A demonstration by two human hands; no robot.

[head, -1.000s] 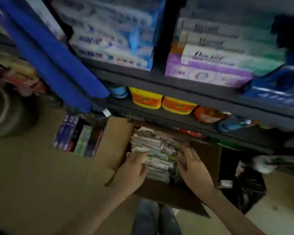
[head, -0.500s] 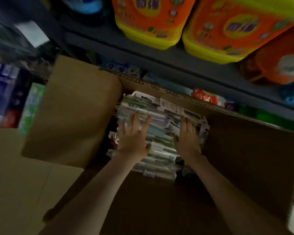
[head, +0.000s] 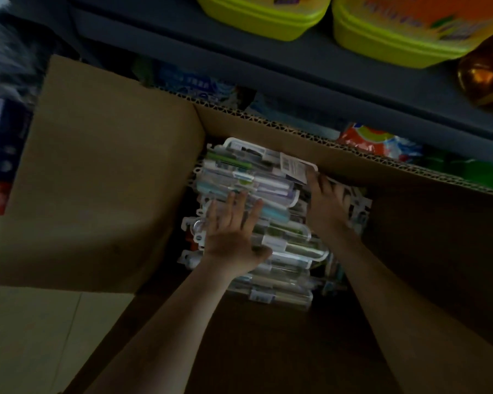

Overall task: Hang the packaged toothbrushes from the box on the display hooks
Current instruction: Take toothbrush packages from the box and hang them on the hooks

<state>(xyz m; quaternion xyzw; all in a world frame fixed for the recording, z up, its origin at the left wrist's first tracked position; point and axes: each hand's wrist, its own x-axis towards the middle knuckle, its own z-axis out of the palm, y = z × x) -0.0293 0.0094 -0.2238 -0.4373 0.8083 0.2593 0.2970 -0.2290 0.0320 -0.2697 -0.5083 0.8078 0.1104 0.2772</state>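
At the far left, blurred blue and red packs (head: 0, 155) are standing on the pale floor (head: 26, 336). Beside them the cardboard box (head: 427, 251) is sitting open, its left flap (head: 106, 172) folding outward over the floor. Inside the box, against its left and far walls, the packaged toothbrushes (head: 254, 177) are lying in a loose stack of clear blister packs, their length running from left to right.

The left hand (head: 231, 231) is lying flat on top of the stack, fingers straight and spread, grasping nothing, only pressing on the packs. Just to its right, the right hand (head: 328, 206) is reaching down along the right end of the stack, its fingertips touching a pack with a barcode label (head: 293, 167) by the far wall. With the thumb hidden, I cannot tell whether it is gripping that pack or merely touching it.

Beyond the box, an orange pouch (head: 365, 140) is showing under a dark shelf (head: 296, 61). On that shelf two yellow-green tubs (head: 268, 18) are standing side by side, and an amber bottle (head: 484, 75) is sitting at the far right.
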